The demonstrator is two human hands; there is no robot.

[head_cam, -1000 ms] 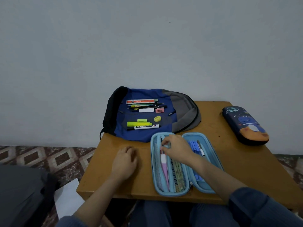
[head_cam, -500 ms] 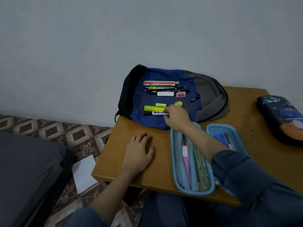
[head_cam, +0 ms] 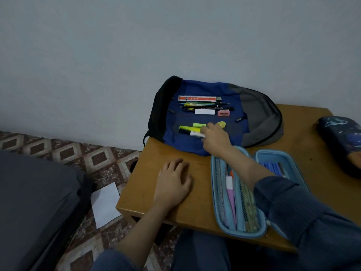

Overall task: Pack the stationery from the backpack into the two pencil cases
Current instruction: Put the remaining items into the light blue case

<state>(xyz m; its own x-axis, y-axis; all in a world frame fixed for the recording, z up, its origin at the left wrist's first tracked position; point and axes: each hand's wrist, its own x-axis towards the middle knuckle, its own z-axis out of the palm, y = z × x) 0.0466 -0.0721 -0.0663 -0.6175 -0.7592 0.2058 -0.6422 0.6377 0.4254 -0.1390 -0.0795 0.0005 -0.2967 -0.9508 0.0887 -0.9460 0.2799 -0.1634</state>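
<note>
1. While left hand (head_cam: 172, 184) lies flat w/ fingers spread on table (head_cam: 136, 192), right hand (head_cam: 214, 138) pinches white marker (head_cam: 195, 133) on backpack (head_cam: 214, 118).
2. Blue pencil case (head_cam: 238, 194) lies open nr table's front edge; dark case (head_cam: 340, 141) zipped at right.

One head-worn view looks forward and down from just above the near edge of the table (head_cam: 148, 184).

Backpack (head_cam: 213, 118) at the counter's (head_cam: 195, 210) rear, open pencil case (head_cam: 234, 196) in front.
Second pencil case (head_cam: 340, 141) lying right; stationery spread on the backpack.
</note>
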